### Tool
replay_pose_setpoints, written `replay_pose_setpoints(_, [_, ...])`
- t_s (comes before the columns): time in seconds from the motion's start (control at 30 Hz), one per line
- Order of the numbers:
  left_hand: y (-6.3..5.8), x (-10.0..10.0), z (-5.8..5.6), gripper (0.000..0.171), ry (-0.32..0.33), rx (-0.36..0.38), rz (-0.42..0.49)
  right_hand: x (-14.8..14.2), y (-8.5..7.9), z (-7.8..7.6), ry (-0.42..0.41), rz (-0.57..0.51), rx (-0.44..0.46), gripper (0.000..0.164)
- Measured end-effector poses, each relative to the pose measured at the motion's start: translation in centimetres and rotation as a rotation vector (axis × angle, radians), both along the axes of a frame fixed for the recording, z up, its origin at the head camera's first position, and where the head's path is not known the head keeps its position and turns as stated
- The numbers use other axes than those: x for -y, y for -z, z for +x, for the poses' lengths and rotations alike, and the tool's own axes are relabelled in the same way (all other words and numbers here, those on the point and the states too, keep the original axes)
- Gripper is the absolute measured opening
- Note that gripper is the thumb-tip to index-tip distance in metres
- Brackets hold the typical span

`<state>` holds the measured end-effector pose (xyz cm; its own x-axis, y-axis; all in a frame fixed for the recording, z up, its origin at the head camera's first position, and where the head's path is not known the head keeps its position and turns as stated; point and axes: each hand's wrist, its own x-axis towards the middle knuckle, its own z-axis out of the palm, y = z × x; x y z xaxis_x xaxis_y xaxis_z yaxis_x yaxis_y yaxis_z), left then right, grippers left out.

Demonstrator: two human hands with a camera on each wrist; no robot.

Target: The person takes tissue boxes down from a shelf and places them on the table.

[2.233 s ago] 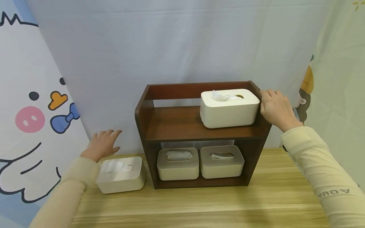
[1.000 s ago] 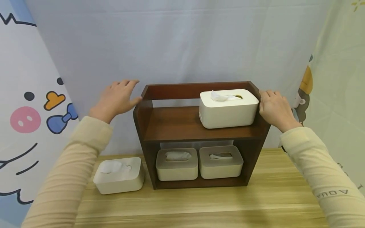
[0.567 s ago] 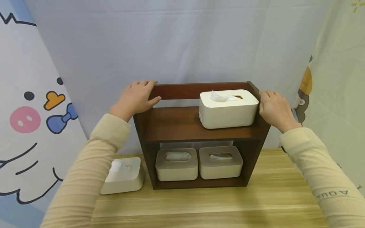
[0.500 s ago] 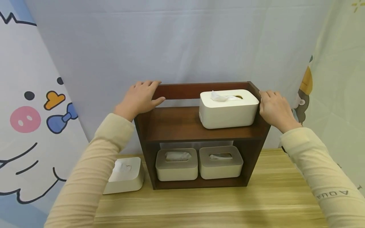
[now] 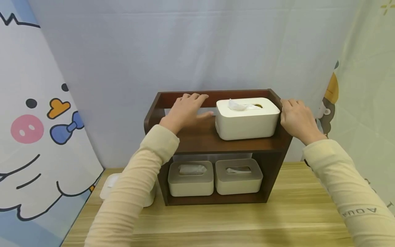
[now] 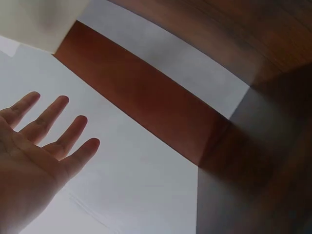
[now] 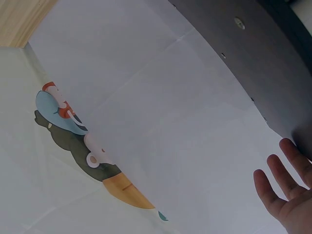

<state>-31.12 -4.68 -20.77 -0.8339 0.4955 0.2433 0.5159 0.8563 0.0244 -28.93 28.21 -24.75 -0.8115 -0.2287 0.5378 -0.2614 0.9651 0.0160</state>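
Note:
A brown two-tier wooden shelf [image 5: 191, 152] stands on the table, in the middle of the head view. One white tissue box [image 5: 248, 123] sits on the right of its upper tier, a tissue poking from the slot. My left hand [image 5: 186, 111] is over the upper tier, just left of that box, thumb and fingers spread and holding nothing. The left wrist view shows the fingers [image 6: 73, 136] apart from the shelf. My right hand [image 5: 297, 116] rests at the top of the right side panel. In the right wrist view its fingers [image 7: 265, 190] are fairly straight beside the panel.
Two more tissue boxes, one on the left [image 5: 191, 183] and one on the right [image 5: 239, 180], fill the lower tier. Another tissue box [image 5: 108, 187] stands left of the shelf, partly hidden by my left sleeve. A pale curtain [image 5: 185, 44] hangs behind the wood-grain table [image 5: 197, 223].
My left hand has risen from above the left tissue box, passed the shelf's left panel and moved right over the upper tier. The right hand and the boxes have stayed put.

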Motion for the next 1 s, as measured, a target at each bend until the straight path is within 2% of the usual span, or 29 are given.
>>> replay_pose_setpoints(0.27, [0.9, -2.6, -0.5, 0.070, 0.041, 0.000, 0.033, 0.0, 0.1, 0.0, -0.006, -0.006, -0.024, 0.037])
replay_pose_setpoints(0.57, [1.4, -5.4, -1.1, 0.078, 0.038, 0.026, 0.022, 0.0, 0.0, 0.1, -0.004, -0.016, 0.004, 0.038])
replay_pose_setpoints(0.73, [1.8, -6.3, -1.4, 0.082, 0.034, 0.033, 0.024, 0.1, 0.1, 0.0, -0.004, -0.016, 0.001, 0.038])
replay_pose_setpoints(1.0, [2.0, -7.3, -1.5, 0.081, 0.041, 0.097, 0.056, 0.0, 0.1, 0.1, -0.013, -0.021, -0.024, 0.037])
